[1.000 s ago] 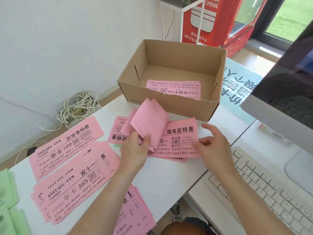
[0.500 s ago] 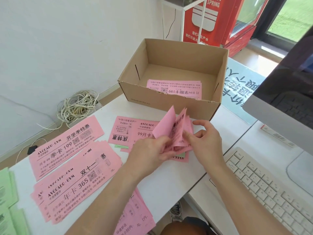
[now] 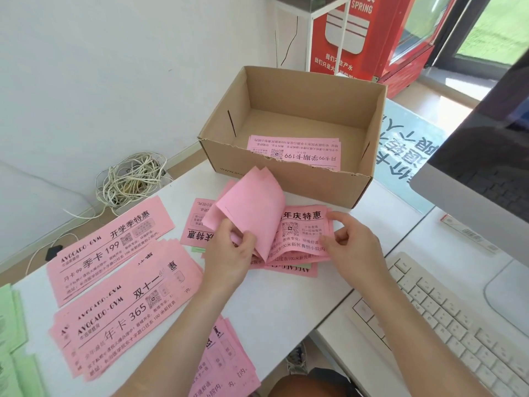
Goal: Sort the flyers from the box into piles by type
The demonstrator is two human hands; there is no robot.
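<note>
Hands leafing through a bundle of pink flyers point(image 3: 300, 233), held low over the white table point(image 3: 286, 310) just in front of the cardboard box point(image 3: 286, 190). The left hand point(image 3: 229, 250) grips the upper sheets point(image 3: 252, 207), which curl back toward the left. The right hand point(image 3: 352, 242) pinches the right edge of the lower sheets between its bent thumb and fingers. Half a second ago the sheets stood fanned upright between both hands; now they have fallen open, baring a printed face (an anniversary offer, by its heading). The type can probably now be read and matched to a pile. A few flyers point(image 3: 294, 153) remain in the box, so the sorting is unfinished. Sorted pink piles point(image 3: 126, 313) lie at the left, with green flyers point(image 3: 11, 339) at the table's left edge. A keyboard point(image 3: 458, 325) and monitor point(image 3: 486, 167) stand at the right, a cable coil point(image 3: 131, 179) lies on the floor by the wall, and a red cabinet point(image 3: 372, 38) stands behind.
</note>
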